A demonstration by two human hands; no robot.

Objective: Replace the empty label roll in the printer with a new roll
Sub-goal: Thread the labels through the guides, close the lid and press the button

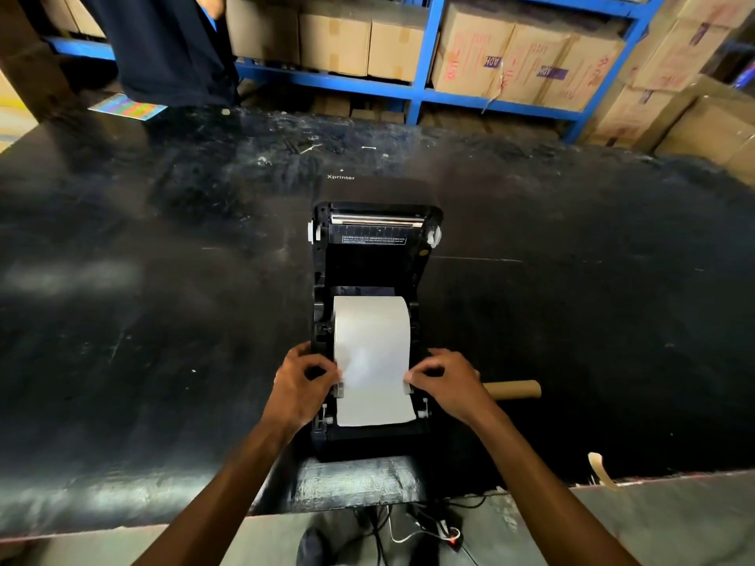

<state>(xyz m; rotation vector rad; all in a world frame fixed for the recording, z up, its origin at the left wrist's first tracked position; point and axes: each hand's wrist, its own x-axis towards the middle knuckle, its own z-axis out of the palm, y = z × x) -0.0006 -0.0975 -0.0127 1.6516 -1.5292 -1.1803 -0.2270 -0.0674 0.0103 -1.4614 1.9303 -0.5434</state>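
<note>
A black label printer [371, 255] stands open on the black table, its lid tilted back. A white label roll [371, 324] sits in its bay, and the paper runs forward over the front to a loose end. My left hand [300, 388] pinches the paper's left edge at the grey guide. My right hand [447, 384] pinches the right edge at the other guide. The empty brown cardboard core [515, 389] lies on the table just right of the printer, partly behind my right hand.
The black table [163, 320] is scuffed and wide. A person in dark clothes [171, 47] stands at its far left. Blue shelving [425, 55] with cardboard boxes lines the back. Cables and a power strip [451, 539] lie on the floor below the near edge.
</note>
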